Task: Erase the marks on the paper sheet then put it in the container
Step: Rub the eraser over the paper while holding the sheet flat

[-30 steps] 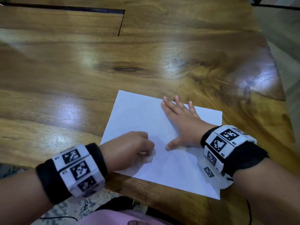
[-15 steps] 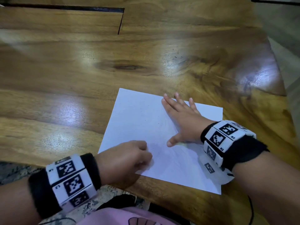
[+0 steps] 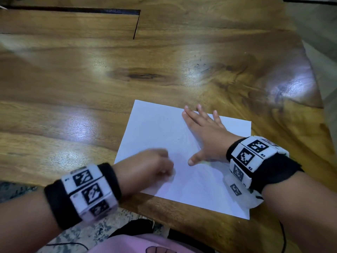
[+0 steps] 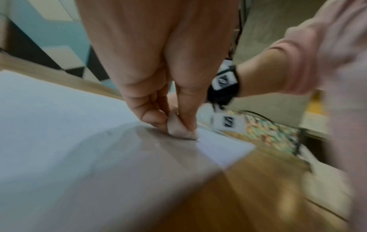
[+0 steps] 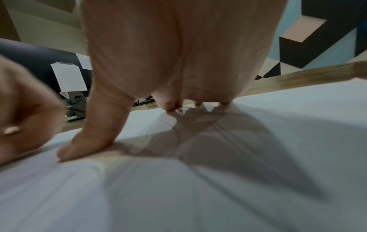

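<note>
A white paper sheet (image 3: pixel 160 128) lies on the wooden table (image 3: pixel 91 79) near its front edge. My left hand (image 3: pixel 145 167) pinches a small pale eraser (image 4: pixel 178 128) between thumb and fingers, its tip pressed onto the paper (image 4: pixel 49 117) near the sheet's near-left part. My right hand (image 3: pixel 204 132) lies flat on the sheet, fingers straight and spread, thumb out to the side; in the right wrist view the thumb (image 5: pixel 87 141) presses on the paper (image 5: pixel 258 141). Only faint marks show on the sheet. No container is in view.
The table's front edge (image 3: pixel 182 212) runs just below the sheet, with a patterned floor (image 3: pixel 18 189) and pink clothing (image 3: pixel 127 243) beneath. A dark slot (image 3: pixel 73 10) crosses the table's far left. The table's right end (image 3: pixel 313 88) drops to a pale floor.
My left hand, blurred now, has shifted back and forth over the sheet's near-left part with the eraser. The right hand stays flat on the paper.
</note>
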